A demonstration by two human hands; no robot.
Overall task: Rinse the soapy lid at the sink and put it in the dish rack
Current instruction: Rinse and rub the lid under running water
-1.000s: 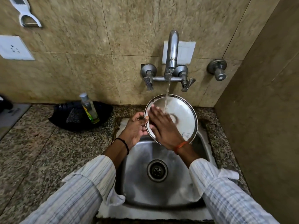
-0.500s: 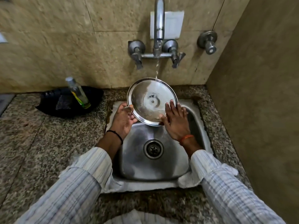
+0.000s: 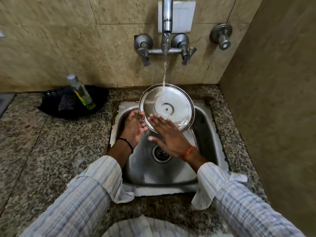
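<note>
The left hand point(image 3: 135, 127) grips the lid point(image 3: 168, 106) by its rim, tilted under the tap's stream point(image 3: 165, 65) over the sink point(image 3: 205, 134) so suds drain, while the right hand's point(image 3: 169, 135) spread, empty fingers point(image 3: 154, 119) wipe its face.

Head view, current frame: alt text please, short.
A steel lid is held tilted under running tap water over a sink: the left hand grips its rim, the right hand lies flat, open, against its lower edge.
</note>
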